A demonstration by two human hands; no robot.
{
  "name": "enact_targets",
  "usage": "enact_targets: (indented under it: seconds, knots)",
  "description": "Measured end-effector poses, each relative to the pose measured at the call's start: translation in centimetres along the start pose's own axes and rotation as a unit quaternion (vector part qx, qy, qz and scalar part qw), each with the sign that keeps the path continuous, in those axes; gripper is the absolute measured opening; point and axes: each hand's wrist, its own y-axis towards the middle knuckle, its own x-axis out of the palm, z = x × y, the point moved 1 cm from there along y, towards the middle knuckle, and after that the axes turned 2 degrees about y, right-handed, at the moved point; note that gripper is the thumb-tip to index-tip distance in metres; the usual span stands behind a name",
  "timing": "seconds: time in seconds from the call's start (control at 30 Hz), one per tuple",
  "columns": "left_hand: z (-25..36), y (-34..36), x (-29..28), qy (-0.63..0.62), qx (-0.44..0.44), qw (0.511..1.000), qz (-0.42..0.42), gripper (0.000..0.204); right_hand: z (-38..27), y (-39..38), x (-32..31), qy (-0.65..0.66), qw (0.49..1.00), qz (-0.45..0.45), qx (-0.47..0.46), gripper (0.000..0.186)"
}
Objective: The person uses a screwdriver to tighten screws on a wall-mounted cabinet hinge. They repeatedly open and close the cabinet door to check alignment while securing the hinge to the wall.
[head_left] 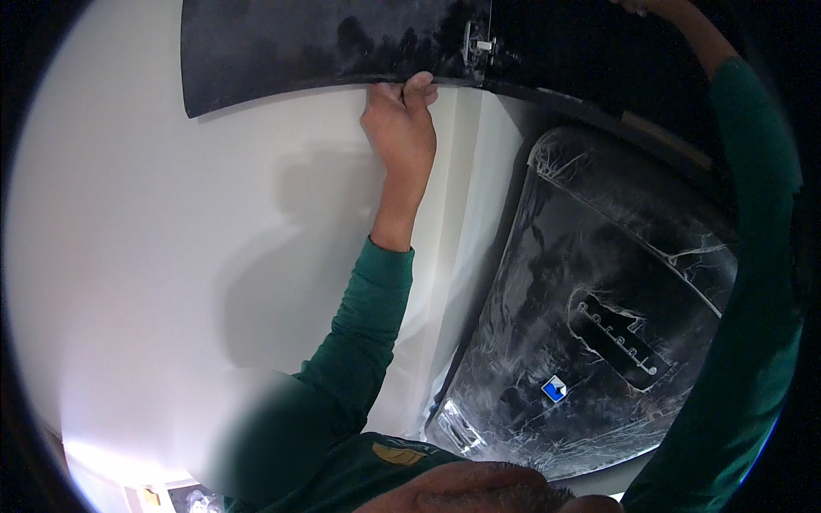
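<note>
A dark, glossy cabinet door [282, 51] stands swung out across the top of the head view. A metal hinge [479, 44] joins it to the black cabinet [564, 51] on the right. My left hand [400, 120] is raised to the door's lower edge, close to the hinge side, and grips it with fingers and thumb. My right hand [637, 5] reaches up to the dark cabinet area at the top right. It is cut off by the picture's upper edge, so its fingers and anything in them are hidden.
Below the cabinet hangs a slanted black range hood [522, 325] wrapped in wrinkled clear film, torn open around its control strip [617, 342]. A small blue and white sticker [555, 389] is on it. A pale wall [171, 256] fills the left side.
</note>
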Motion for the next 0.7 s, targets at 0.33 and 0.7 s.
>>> enact_targets:
  seconds: [0.33, 0.7]
  knots:
    - [0.1, 0.0, -0.1, -0.003, -0.001, 1.000, 0.007, 0.019, -1.9, -3.9, 0.7, -0.295, 0.930, 0.127, -0.179, 0.035]
    - [1.4, 0.0, -0.9, -0.016, -0.035, 0.999, -0.019, 0.025, -2.1, -4.1, 1.4, -0.264, 0.940, 0.141, -0.162, 0.034]
